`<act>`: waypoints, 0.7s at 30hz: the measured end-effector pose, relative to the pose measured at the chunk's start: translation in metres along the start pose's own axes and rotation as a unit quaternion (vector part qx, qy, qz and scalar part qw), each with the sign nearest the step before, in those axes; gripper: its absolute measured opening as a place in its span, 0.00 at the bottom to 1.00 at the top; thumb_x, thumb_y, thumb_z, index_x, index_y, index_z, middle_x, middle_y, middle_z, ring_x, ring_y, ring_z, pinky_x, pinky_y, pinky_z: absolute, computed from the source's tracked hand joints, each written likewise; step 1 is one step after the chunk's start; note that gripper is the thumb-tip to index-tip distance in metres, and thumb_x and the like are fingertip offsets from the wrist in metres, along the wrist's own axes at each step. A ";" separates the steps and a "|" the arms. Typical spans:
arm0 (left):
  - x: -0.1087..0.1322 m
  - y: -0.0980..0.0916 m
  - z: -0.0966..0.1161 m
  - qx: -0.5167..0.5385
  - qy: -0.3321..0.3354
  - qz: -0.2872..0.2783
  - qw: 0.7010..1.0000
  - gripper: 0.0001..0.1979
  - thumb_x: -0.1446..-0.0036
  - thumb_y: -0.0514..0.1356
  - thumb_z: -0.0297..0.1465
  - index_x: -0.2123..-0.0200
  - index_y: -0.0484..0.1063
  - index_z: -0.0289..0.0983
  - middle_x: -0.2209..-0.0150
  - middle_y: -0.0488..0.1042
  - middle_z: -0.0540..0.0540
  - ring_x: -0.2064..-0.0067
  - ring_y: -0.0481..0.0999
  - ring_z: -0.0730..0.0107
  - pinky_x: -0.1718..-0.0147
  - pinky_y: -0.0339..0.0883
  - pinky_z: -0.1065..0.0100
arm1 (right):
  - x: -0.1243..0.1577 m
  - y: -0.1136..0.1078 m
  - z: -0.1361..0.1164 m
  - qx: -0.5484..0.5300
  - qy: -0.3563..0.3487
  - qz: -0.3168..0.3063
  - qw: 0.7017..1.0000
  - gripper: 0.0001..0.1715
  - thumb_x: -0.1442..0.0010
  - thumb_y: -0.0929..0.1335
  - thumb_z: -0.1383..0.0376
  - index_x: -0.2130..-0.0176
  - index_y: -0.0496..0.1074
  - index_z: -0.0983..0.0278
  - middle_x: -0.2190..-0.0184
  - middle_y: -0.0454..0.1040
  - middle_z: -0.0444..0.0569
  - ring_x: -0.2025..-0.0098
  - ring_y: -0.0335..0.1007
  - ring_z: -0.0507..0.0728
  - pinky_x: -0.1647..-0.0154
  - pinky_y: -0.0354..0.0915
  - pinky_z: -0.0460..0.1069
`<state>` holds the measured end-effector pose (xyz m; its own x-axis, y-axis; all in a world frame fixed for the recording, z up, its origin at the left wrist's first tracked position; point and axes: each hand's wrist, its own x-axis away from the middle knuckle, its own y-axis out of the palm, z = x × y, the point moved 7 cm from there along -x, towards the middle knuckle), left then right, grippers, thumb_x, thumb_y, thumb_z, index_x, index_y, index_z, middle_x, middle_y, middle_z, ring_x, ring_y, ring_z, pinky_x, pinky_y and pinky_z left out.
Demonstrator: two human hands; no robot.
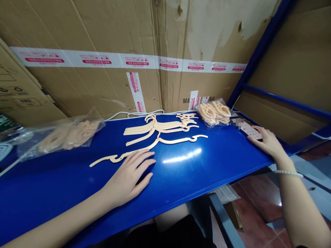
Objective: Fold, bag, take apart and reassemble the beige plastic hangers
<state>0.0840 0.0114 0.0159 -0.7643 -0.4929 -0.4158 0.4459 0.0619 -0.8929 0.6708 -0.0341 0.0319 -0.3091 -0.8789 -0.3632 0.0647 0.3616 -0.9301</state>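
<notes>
My left hand [129, 177] lies spread on the blue tabletop, its fingers against the near edge of a beige plastic hanger piece [144, 151]. Behind that piece, several more beige hanger parts [139, 129] lie side by side, with a cluster of small pieces [186, 117] at their right end. At the table's right end my right hand [267, 141] rests at a phone [250, 131] with a lit screen, thumb and fingers at its near right side. The phone lies on the table, and the hand's fingers are apart.
A clear bag of beige parts [214, 112] sits at the back right, another [69, 137] at the left. Large cardboard boxes [103, 82] stand behind the blue table [181, 179]. A white cable [124, 113] runs along the back edge. A blue metal frame [258, 51] rises at the right.
</notes>
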 end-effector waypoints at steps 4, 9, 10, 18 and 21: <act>0.001 -0.001 0.001 0.002 0.002 0.002 1.000 0.15 0.32 0.55 0.33 0.44 0.69 0.38 0.38 0.69 0.39 0.35 0.64 0.50 0.37 0.60 0.48 | -0.001 0.002 0.003 -0.001 -0.002 0.002 1.000 0.42 0.39 0.62 0.41 0.36 0.63 0.63 0.46 0.72 0.65 0.46 0.67 0.72 0.44 0.63 0.60; -0.001 -0.003 0.001 -0.002 0.002 0.007 1.000 0.15 0.32 0.54 0.33 0.45 0.70 0.38 0.39 0.70 0.38 0.35 0.65 0.50 0.38 0.61 0.47 | -0.002 0.005 0.006 -0.002 -0.001 0.001 1.000 0.40 0.39 0.63 0.42 0.38 0.64 0.62 0.47 0.72 0.65 0.46 0.68 0.72 0.44 0.62 0.60; -0.001 -0.003 0.002 -0.004 0.003 0.005 1.000 0.15 0.32 0.54 0.33 0.45 0.70 0.38 0.39 0.70 0.38 0.35 0.65 0.49 0.38 0.61 0.47 | -0.002 0.005 0.006 -0.002 0.000 0.001 1.000 0.39 0.38 0.63 0.42 0.38 0.64 0.62 0.47 0.72 0.65 0.46 0.68 0.72 0.44 0.62 0.60; -0.003 -0.005 0.004 -0.006 0.008 0.004 1.000 0.15 0.32 0.54 0.32 0.46 0.71 0.37 0.39 0.70 0.37 0.36 0.66 0.50 0.38 0.62 0.47 | 0.000 0.001 0.003 0.003 0.009 -0.005 1.000 0.39 0.37 0.62 0.43 0.38 0.63 0.62 0.47 0.72 0.64 0.45 0.67 0.72 0.43 0.62 0.60; -0.002 -0.005 0.003 -0.004 0.005 0.008 1.000 0.15 0.32 0.54 0.32 0.46 0.71 0.37 0.40 0.70 0.37 0.36 0.66 0.50 0.38 0.62 0.47 | 0.000 0.000 0.001 0.007 0.014 -0.010 1.000 0.39 0.38 0.62 0.42 0.38 0.64 0.63 0.49 0.72 0.64 0.47 0.68 0.72 0.43 0.63 0.60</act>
<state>0.0849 0.0095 0.0223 -0.7616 -0.4836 -0.4313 0.4541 0.0764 -0.8877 0.6719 -0.0344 0.0321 -0.3364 -0.8767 -0.3438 0.0721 0.3400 -0.9377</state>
